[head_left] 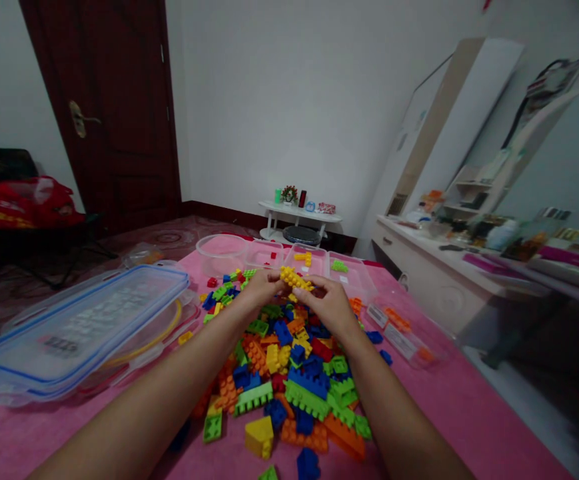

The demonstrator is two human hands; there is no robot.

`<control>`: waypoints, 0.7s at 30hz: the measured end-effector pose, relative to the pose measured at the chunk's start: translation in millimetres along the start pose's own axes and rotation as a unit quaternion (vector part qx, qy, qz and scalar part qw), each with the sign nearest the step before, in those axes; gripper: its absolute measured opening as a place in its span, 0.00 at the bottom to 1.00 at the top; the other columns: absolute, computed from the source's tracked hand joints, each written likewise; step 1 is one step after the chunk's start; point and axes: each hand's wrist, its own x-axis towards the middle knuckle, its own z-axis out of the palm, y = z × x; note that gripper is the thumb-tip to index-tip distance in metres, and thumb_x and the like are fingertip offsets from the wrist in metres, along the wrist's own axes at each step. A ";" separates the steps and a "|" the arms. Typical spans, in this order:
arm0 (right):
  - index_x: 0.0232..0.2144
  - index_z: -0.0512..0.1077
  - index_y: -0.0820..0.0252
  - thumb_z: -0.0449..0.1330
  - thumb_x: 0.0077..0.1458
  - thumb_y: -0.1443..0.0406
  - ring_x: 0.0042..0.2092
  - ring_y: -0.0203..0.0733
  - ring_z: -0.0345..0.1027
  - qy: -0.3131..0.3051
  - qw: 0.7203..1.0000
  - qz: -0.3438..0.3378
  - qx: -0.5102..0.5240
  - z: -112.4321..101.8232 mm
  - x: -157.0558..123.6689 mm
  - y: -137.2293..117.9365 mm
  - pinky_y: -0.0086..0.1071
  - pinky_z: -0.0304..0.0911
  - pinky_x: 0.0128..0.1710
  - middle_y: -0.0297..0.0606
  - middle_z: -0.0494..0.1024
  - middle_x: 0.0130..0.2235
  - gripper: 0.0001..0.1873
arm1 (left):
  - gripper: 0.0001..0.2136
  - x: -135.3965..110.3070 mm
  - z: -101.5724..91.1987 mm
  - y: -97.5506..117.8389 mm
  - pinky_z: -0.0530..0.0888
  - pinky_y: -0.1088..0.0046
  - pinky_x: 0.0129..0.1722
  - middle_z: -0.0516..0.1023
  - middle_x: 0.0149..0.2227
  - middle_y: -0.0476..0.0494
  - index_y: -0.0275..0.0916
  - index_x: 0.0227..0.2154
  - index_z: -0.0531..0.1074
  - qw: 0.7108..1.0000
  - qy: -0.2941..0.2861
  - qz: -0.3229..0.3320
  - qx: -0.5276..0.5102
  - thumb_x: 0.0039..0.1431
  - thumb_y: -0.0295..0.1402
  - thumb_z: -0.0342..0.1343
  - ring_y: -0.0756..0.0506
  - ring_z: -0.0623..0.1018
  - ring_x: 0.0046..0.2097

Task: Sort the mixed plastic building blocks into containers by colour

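Over the far part of a heap of colourful toy building bricks (pixel 279 360), a knobbly strip of yellow building bricks (pixel 295 279) is held up between my two hands. My left hand (pixel 263 288) closes its fingertips at the strip's left end. On the other side my right hand (pixel 330 301) pinches it, thumb below and fingers above. Part of the strip is hidden behind the fingers. Just beyond stands a clear box with yellow bricks (pixel 303 259), beside another with a green brick (pixel 340 265).
A round clear tub (pixel 222 252) stands at the back left. Blue-rimmed plastic lids (pixel 119 320) are stacked at the left. To the right lies a clear container with orange bricks (pixel 404 333). All rest on a pink cloth (pixel 469 413); a white dresser (pixel 429 267) stands further right.
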 end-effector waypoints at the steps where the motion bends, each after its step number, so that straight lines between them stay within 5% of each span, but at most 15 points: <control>1: 0.36 0.76 0.64 0.61 0.47 0.58 0.31 0.39 0.69 -0.003 1.000 0.006 -0.009 -3.7 0.1 1.9 0.29 0.63 0.30 0.38 0.78 0.33 0.17 | 0.14 1.1 -1.7 0.6 0.71 0.76 0.26 0.74 0.23 0.49 0.34 0.24 0.73 1.000 0.012 0.013 0.003 0.37 0.39 0.63 0.51 0.73 0.26; 5: 0.34 0.75 0.65 0.62 0.45 0.56 0.30 0.39 0.70 -0.074 0.993 0.090 -0.006 -16.5 -1.0 6.1 0.27 0.62 0.25 0.38 0.78 0.29 0.18 | 0.16 2.7 -12.7 8.9 0.70 0.77 0.27 0.77 0.29 0.44 0.33 0.26 0.73 0.996 0.084 0.037 0.004 0.41 0.43 0.61 0.48 0.76 0.31; 10: 0.30 0.75 0.64 0.63 0.44 0.56 0.27 0.37 0.71 -0.129 0.976 0.176 -0.003 -22.4 28.8 -0.2 0.24 0.61 0.21 0.37 0.77 0.26 0.16 | 0.17 0.4 -30.4 24.7 0.72 0.77 0.30 0.78 0.34 0.42 0.33 0.32 0.73 0.993 0.083 0.010 -0.087 0.43 0.42 0.62 0.52 0.75 0.30; 13: 0.28 0.76 0.64 0.64 0.44 0.60 0.27 0.38 0.72 -0.082 0.979 0.159 -0.092 -23.7 70.5 -2.1 0.25 0.62 0.21 0.40 0.78 0.25 0.12 | 0.19 -0.2 -37.6 30.1 0.72 0.77 0.30 0.78 0.35 0.41 0.33 0.34 0.72 0.991 0.084 0.012 -0.104 0.43 0.42 0.62 0.52 0.76 0.30; 16: 0.37 0.76 0.65 0.63 0.44 0.65 0.30 0.40 0.73 -0.003 0.982 0.126 -0.140 -27.6 108.8 0.1 0.29 0.66 0.28 0.42 0.79 0.29 0.15 | 0.17 1.9 -42.1 29.0 0.71 0.77 0.30 0.78 0.35 0.40 0.33 0.34 0.73 0.996 0.071 0.015 -0.053 0.46 0.42 0.60 0.52 0.76 0.30; 21: 0.43 0.74 0.63 0.61 0.45 0.65 0.47 0.45 0.69 0.126 0.973 0.054 -0.184 -27.6 118.8 -0.4 0.37 0.63 0.47 0.46 0.76 0.47 0.20 | 0.11 7.6 -51.1 22.0 0.68 0.78 0.27 0.78 0.29 0.43 0.33 0.32 0.75 0.973 0.024 0.093 0.211 0.48 0.35 0.56 0.50 0.75 0.29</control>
